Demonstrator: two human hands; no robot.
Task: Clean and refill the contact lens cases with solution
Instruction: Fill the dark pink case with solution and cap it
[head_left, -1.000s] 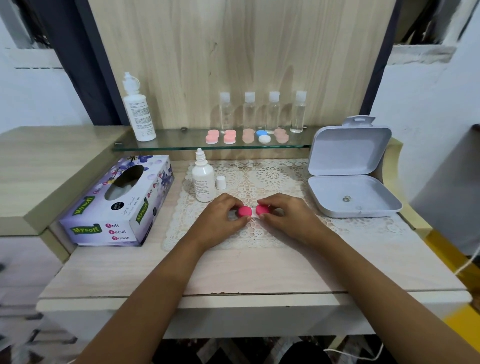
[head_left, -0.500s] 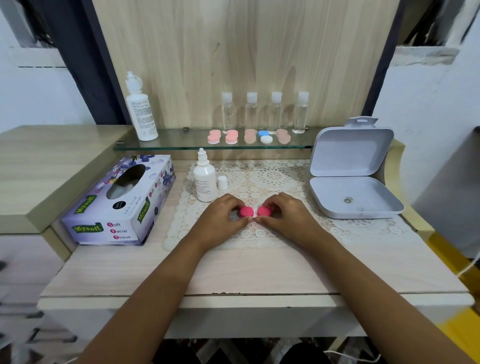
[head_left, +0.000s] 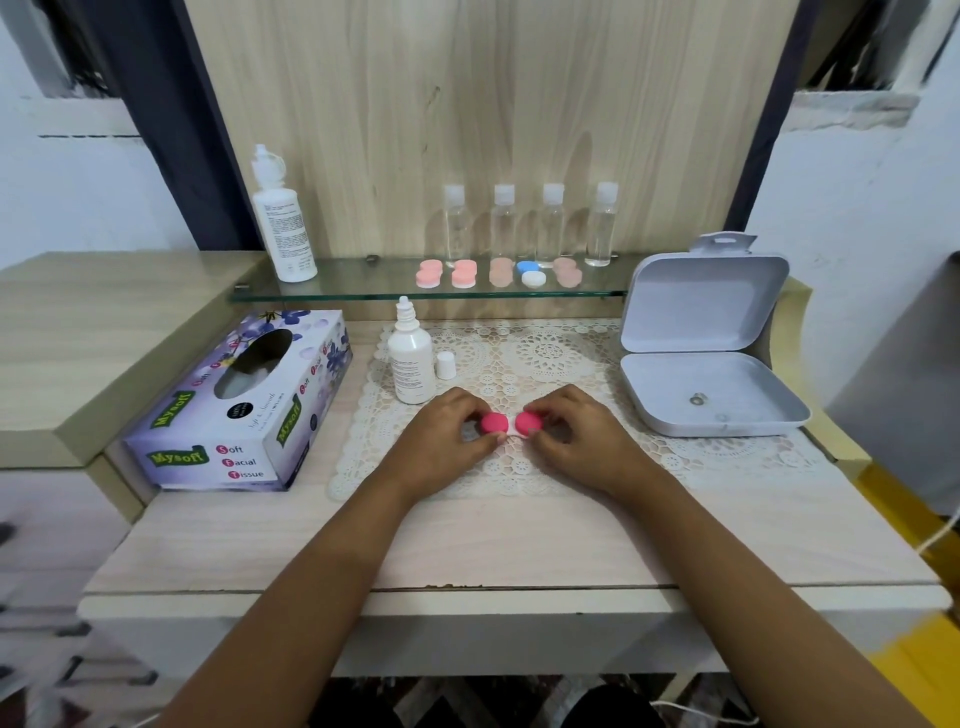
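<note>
A bright pink contact lens case lies on the lace mat (head_left: 545, 358) in front of me, both round caps showing. My left hand (head_left: 447, 436) pinches the left cap (head_left: 493, 423) between curled fingers and thumb. My right hand (head_left: 582, 434) pinches the right cap (head_left: 529, 422) the same way. A small white solution bottle (head_left: 411, 364) stands uncapped just behind my left hand, its little white cap (head_left: 445, 365) beside it on the mat.
A tissue box (head_left: 244, 405) lies at the left. An open grey hinged box (head_left: 701, 353) sits at the right. The glass shelf (head_left: 363, 288) behind carries a tall white bottle (head_left: 283, 218), several clear bottles (head_left: 550, 223) and several lens cases (head_left: 498, 273).
Both hands stay on the pink caps with only slight shifts of the fingers; the two caps sit a little further apart than a second ago.
</note>
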